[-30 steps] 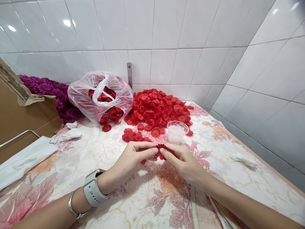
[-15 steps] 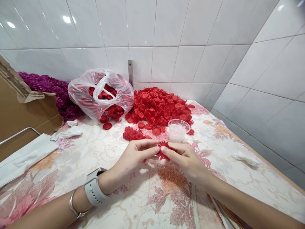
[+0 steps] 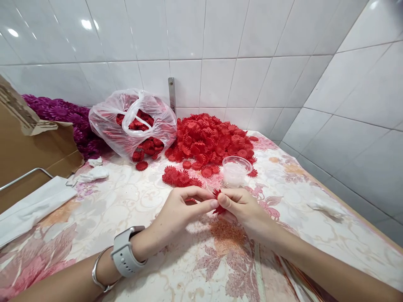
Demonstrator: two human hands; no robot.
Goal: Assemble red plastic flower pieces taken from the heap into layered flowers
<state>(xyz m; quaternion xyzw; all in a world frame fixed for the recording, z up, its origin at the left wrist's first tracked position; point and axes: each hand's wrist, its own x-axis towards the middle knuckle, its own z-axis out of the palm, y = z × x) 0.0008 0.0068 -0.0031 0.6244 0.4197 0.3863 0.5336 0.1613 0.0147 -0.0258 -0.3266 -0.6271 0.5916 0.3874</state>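
Observation:
A small red artificial flower [image 3: 218, 206] is held edge-on between both my hands above the tablecloth. My right hand [image 3: 242, 208] is closed on it, thumb across its right side. The thumb and index finger of my left hand [image 3: 185, 206] close in at its left edge, fingertips touching it. A thin pale strand shows just above the fingertips. Something red shows behind the left fingers, mostly hidden. Just beyond the hands lie a small cluster of red flowers [image 3: 178, 177] and a clear plastic tub [image 3: 234, 174] with whitish contents.
A large heap of red flowers [image 3: 210, 138] lies against the tiled wall. Left of it are a plastic bag [image 3: 105, 121] of red flowers, purple flowers [image 3: 59, 111] and a cardboard box [image 3: 34, 155]. Orange-brown crumbs [image 3: 228, 230] lie under the hands.
The red flower has turned from facing me to edge-on. My left hand has shifted slightly right and down, and a pale strand now shows above the fingertips.

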